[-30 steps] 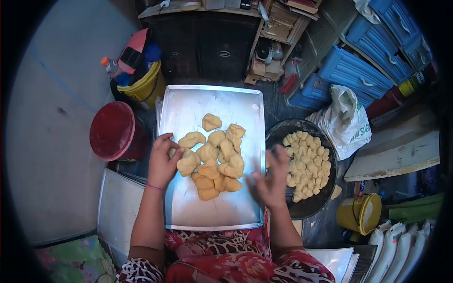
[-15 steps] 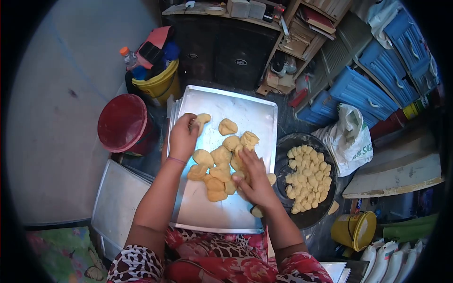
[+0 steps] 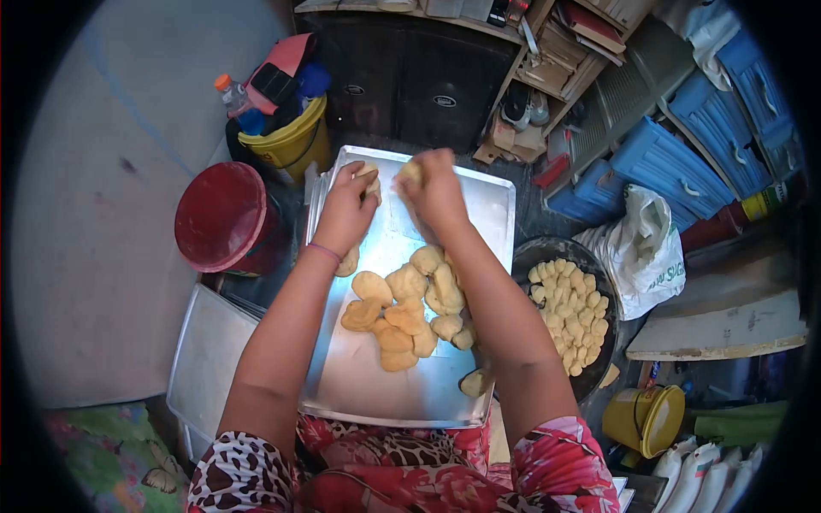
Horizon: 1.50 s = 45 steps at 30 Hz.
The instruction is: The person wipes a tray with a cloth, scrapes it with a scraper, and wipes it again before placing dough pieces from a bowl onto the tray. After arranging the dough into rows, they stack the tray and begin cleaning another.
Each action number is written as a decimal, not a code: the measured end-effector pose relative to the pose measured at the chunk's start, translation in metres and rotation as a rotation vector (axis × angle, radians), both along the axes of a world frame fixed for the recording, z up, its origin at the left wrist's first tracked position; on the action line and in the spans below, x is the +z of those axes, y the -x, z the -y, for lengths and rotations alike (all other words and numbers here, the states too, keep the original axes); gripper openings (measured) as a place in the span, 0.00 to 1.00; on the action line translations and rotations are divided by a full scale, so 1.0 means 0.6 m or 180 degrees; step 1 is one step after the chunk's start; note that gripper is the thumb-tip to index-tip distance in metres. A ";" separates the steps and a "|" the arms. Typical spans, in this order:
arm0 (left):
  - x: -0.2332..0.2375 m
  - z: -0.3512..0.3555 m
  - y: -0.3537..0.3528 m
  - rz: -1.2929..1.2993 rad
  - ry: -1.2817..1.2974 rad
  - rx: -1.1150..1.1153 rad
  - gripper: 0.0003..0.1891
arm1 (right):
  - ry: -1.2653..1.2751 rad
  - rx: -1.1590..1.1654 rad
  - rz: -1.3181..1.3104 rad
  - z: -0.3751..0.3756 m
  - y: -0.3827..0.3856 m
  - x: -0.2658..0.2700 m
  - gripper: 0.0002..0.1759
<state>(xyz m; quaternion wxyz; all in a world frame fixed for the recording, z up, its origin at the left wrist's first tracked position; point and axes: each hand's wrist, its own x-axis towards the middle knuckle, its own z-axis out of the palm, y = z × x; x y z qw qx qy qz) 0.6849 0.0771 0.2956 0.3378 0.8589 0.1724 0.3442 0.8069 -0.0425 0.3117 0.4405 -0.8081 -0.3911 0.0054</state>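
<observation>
A shiny metal baking tray (image 3: 342, 386) lies in front of me with a cluster of yellowish dough pieces (image 3: 404, 282) on its middle. At the tray's far left, my left hand (image 3: 345, 212) is closed around a dough piece (image 3: 371, 184). Another dough piece (image 3: 348, 262) rests by the left wrist. My right hand (image 3: 438, 195), slightly blurred, is at the far edge with a dough lump (image 3: 412, 173) in its fingers. A single lump (image 3: 473, 383) sits near the tray's lower right, and the right forearm covers part of that side.
A black basin (image 3: 605, 342) full of small dough balls stands right of the tray, beside a white sack (image 3: 637, 256). To the left are a red bucket (image 3: 221, 218), a yellow bucket (image 3: 295, 150) and another tray (image 3: 209, 359). Blue drawers (image 3: 663, 167) line the right.
My right hand has moved from the dough cluster to the tray's far edge and now holds a lump. The left hand has shifted slightly farther away, still on dough.
</observation>
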 end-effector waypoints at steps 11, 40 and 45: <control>0.023 -0.011 -0.027 -0.0812 -0.1511 0.0036 0.15 | 0.1747 0.1723 0.0126 0.132 0.032 0.036 0.23; 0.022 0.074 -0.101 -0.0920 -0.2143 -0.1008 0.19 | 0.0364 -0.0574 0.0748 0.140 -0.041 -0.065 0.24; 0.116 0.071 0.018 -0.1820 -0.0873 -0.0814 0.17 | 0.0355 -0.0439 0.0752 0.190 0.001 -0.006 0.29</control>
